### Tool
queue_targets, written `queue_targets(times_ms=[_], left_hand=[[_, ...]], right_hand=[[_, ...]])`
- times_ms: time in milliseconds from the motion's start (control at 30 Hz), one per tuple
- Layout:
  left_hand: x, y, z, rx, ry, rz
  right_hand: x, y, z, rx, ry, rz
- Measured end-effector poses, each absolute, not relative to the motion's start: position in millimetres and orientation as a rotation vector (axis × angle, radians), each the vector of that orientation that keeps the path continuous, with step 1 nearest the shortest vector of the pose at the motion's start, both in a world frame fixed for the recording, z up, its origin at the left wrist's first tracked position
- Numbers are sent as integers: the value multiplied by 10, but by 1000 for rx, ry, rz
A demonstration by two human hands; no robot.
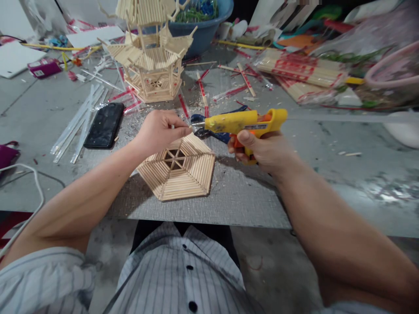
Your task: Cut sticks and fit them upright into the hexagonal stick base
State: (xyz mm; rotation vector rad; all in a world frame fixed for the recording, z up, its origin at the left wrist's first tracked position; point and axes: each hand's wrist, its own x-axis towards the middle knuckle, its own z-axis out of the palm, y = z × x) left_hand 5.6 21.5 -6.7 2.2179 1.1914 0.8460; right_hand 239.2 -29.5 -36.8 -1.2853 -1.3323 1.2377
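Note:
My right hand [258, 146] is wrapped around the handle of a yellow hot glue gun [234, 121], fingers at its orange trigger. The gun's metal nozzle points left and meets the fingertips of my left hand [163, 127]. Those left fingers are pinched together over the far side of a hexagonal panel of wooden sticks [185, 183]; what they hold, if anything, is too small to make out. The panel lies flat near the table's front edge, with a spoked opening at its middle. Behind the gun lies a dark blue-handled tool [220, 137], partly hidden.
A tiered stick pavilion [153, 65] stands at the back, beside a blue basin [203, 28]. A black phone [104, 125] and clear glue sticks [81, 117] lie left. Packs of wooden sticks [301, 65] and a pink-rimmed basket [393, 65] are at the right, among scattered red-printed wrappers.

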Motion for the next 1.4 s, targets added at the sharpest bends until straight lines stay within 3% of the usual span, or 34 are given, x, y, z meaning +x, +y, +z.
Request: queue_targets(times_ms=[1133,1400], left_hand=[[34,218,-35,2244,1201,854],[-33,260,37,2323,1141,288]], right_hand=[[2449,-299,-355,-1197,-1405,1192],[2955,-88,-194,-1307,-1025,498]])
